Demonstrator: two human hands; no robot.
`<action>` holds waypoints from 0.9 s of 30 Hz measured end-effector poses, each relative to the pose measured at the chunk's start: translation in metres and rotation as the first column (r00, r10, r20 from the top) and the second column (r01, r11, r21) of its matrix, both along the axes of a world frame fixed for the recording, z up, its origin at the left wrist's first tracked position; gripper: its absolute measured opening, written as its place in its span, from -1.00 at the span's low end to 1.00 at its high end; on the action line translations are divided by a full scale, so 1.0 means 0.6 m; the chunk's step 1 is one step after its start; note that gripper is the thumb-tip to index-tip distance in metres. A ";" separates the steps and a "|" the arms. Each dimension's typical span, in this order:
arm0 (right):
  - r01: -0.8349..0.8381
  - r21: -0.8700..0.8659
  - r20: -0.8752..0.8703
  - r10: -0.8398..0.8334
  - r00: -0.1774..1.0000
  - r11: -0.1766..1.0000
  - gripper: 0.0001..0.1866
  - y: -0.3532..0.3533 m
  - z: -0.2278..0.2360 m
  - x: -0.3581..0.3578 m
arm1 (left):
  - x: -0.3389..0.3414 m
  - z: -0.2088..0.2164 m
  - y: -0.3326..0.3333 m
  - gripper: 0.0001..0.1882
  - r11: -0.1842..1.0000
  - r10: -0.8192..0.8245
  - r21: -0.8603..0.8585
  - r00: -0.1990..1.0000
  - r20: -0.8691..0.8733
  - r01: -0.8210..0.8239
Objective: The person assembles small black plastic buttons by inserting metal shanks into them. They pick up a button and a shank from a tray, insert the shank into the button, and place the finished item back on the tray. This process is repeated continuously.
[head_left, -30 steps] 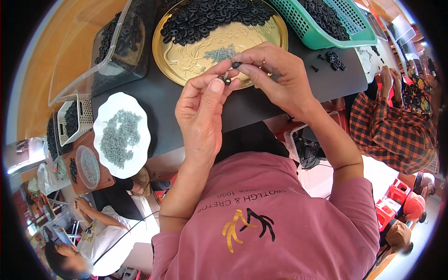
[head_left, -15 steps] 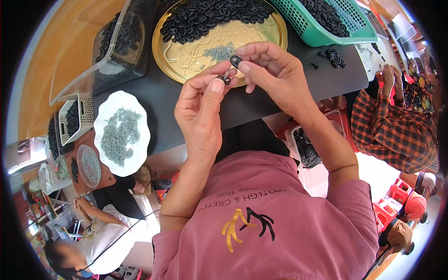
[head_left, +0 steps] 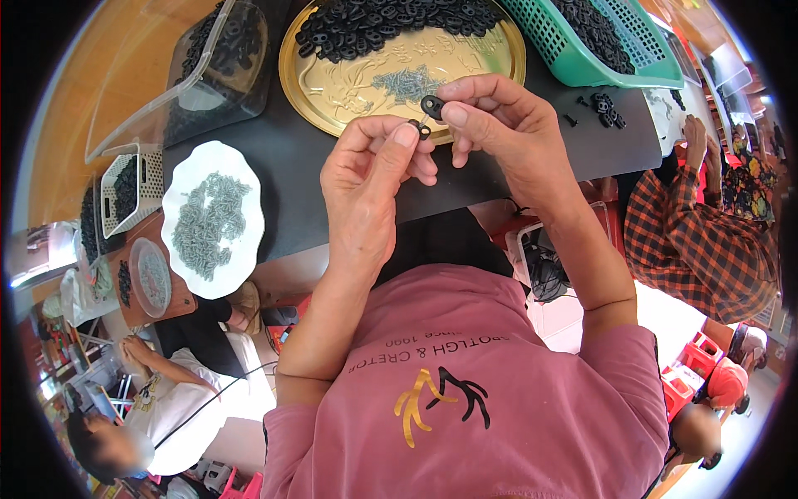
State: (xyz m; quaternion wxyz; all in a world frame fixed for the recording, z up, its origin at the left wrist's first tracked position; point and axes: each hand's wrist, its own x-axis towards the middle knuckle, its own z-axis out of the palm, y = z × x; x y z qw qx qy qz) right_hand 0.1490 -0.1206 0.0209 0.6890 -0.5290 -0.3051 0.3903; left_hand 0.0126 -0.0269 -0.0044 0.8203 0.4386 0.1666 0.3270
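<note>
Between the thumb and fingers of my left hand [head_left: 366,183] is a small black plastic piece [head_left: 421,130], with a thin metal spring [head_left: 425,119] sticking up from it. My right hand [head_left: 515,137] pinches a black oval piece with two holes [head_left: 431,106] just above the spring. Whether the spring touches the oval piece is too small to tell. Both hands hover over the near edge of a round gold tray [head_left: 320,104]. On the tray lie a small heap of metal springs [head_left: 407,83] and a large pile of black oval pieces [head_left: 374,29].
A scalloped white plate [head_left: 249,270] of springs stands at left on the dark table [head_left: 307,187]. Beyond it is a clear plastic bin [head_left: 125,143]. At the far right are a green basket [head_left: 553,58] and loose black pieces [head_left: 608,111]. Other people sit at both sides.
My hands have come closer together, and the right hand's oval piece is now nearer the spring and the left hand's piece. The view has shifted slightly.
</note>
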 end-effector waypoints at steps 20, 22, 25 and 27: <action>0.073 -0.015 0.250 -0.067 0.966 0.997 -0.75 0.009 -0.011 -0.014 | 0.005 -0.002 0.008 -0.87 0.997 0.034 0.070 0.993 0.112 -0.042; 0.055 -0.046 0.182 -0.046 0.982 0.997 -0.75 0.010 -0.010 -0.013 | 0.007 -0.006 0.007 -0.87 0.996 0.049 0.068 0.991 0.127 -0.058; 0.011 -0.119 0.042 -0.006 0.999 0.993 -0.74 0.010 -0.010 -0.010 | 0.007 -0.013 0.004 -0.88 0.996 0.053 0.067 0.985 0.163 -0.065; -0.005 -0.135 -0.029 0.001 1.000 0.991 -0.73 0.011 -0.014 -0.009 | 0.008 -0.016 0.003 -0.88 0.994 0.070 0.076 0.986 0.150 -0.082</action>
